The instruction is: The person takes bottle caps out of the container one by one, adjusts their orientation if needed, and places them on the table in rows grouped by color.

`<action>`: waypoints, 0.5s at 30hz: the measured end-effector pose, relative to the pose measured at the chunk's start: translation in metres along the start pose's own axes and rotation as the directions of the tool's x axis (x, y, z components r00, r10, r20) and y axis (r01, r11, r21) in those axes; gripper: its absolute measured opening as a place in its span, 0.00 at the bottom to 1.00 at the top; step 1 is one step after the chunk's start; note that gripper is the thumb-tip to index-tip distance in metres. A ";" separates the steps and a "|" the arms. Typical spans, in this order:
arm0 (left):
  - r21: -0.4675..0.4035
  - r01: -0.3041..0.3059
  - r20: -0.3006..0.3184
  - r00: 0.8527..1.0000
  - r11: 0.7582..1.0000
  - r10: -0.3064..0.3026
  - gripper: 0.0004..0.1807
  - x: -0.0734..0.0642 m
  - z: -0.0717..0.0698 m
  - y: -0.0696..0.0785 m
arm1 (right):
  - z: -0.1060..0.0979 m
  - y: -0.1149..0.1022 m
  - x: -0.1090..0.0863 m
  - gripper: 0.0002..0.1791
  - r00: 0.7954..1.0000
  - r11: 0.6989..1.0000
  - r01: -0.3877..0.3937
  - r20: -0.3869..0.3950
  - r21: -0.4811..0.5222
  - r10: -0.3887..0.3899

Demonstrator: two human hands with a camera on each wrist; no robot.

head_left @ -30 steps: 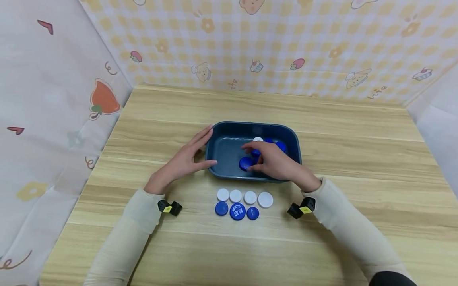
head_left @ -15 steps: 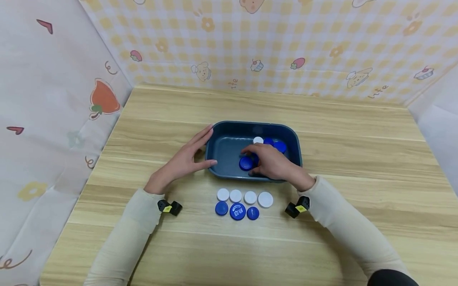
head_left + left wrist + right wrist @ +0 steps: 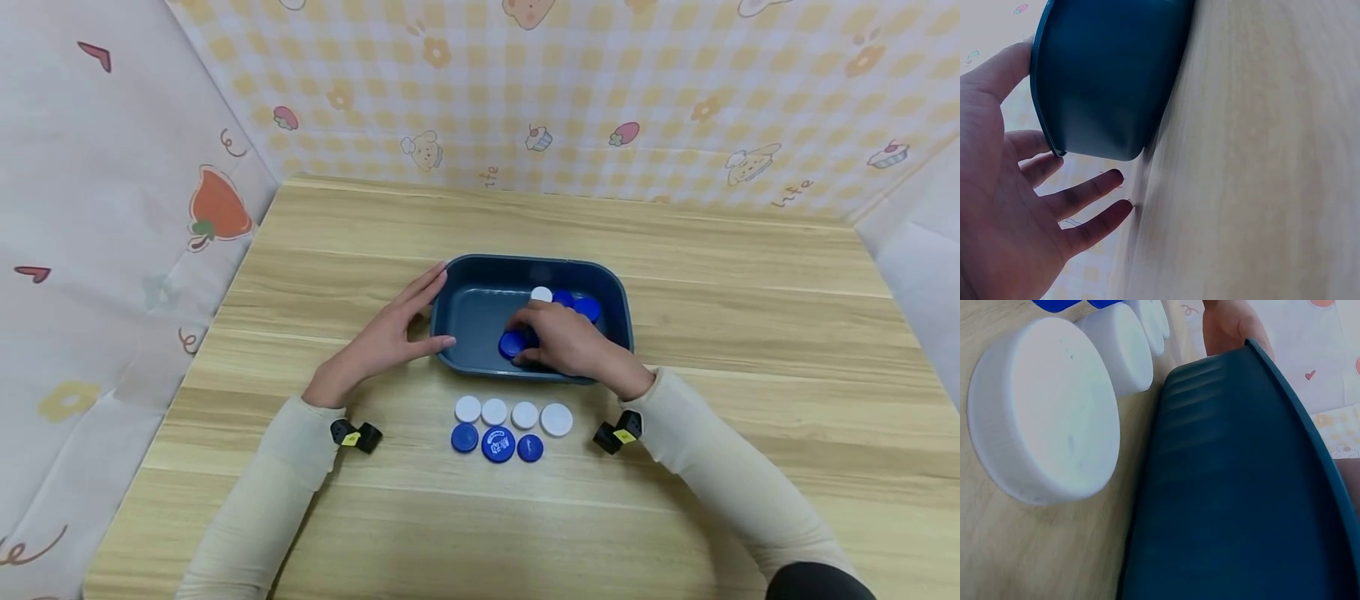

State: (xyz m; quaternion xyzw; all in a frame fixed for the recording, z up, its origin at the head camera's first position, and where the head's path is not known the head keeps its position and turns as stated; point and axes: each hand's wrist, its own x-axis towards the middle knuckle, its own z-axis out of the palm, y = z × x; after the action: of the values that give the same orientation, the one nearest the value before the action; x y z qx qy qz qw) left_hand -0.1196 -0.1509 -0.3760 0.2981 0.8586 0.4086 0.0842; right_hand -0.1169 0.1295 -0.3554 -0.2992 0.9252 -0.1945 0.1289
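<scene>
Round blue cap (image 3: 512,344) inside upright dark-blue tray (image 3: 476,321), four white caps (image 3: 493,411) in a row outside, three blue caps (image 3: 498,444) alongside

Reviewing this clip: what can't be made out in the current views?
Head view: how many blue round plastic caps lie at the right hand; it partly covers them.
Head view: white lettering on the middle blue round plastic cap in the nearest row; too small.
Both wrist views: inside of the dark blue rectangular plastic tray; its outer wall hides it.

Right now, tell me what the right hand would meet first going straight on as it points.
Pinching the blue cap, the right hand would probably meet the tray end wall beside the left hand, though depth is unclear.
</scene>
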 end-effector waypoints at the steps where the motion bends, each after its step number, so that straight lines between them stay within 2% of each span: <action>1: -0.001 -0.001 0.000 1.000 1.000 0.001 0.48 0.000 0.000 0.000 | 0.000 0.000 0.000 0.22 1.000 1.000 -0.002 0.007 -0.016 0.002; 7: -0.005 0.003 0.004 1.000 1.000 -0.003 0.48 0.000 0.001 -0.003 | 0.000 0.000 0.000 0.24 1.000 0.996 0.012 0.027 -0.089 -0.009; 15: -0.011 0.000 0.001 1.000 1.000 0.000 0.48 0.000 0.001 -0.004 | 0.000 0.003 0.002 0.24 0.998 0.998 0.055 0.021 -0.043 -0.054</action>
State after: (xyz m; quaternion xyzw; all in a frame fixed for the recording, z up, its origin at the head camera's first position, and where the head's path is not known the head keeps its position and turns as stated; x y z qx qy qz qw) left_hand -0.1208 -0.1523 -0.3793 0.2977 0.8563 0.4132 0.0864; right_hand -0.1194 0.1302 -0.3572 -0.3288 0.9195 -0.1749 0.1263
